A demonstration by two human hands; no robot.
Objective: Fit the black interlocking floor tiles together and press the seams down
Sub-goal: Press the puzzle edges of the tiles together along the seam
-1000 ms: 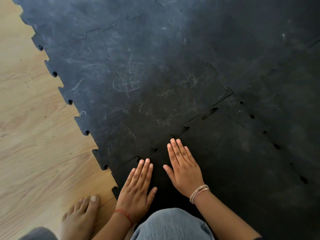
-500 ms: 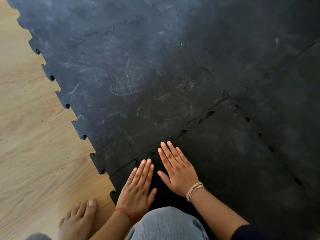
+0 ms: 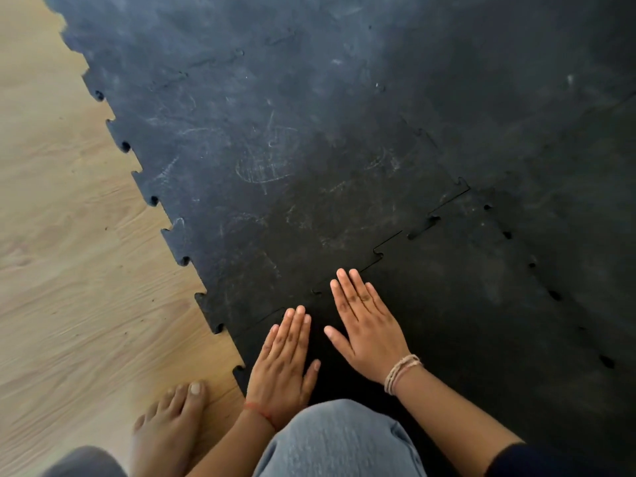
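Black interlocking floor tiles cover most of the view. The near tile lies under both my hands. A scuffed tile joins it along a jagged seam that runs up to the right. My left hand lies flat, palm down, fingers together, with its tips at the seam's near end. My right hand is also flat, fingers slightly spread, its tips touching the seam a little farther along. Neither hand holds anything. Small gaps show along the seam at the right.
Light wooden floor lies to the left of the tiles' toothed outer edge. My bare left foot rests on the wood beside the tile corner, and my knee in blue jeans is at the bottom centre. More joined tiles stretch away at the right.
Both hands have stayed flat at the seam's near end. The right hand has drawn slightly back toward me and nearer the left hand. The view has shifted a little.
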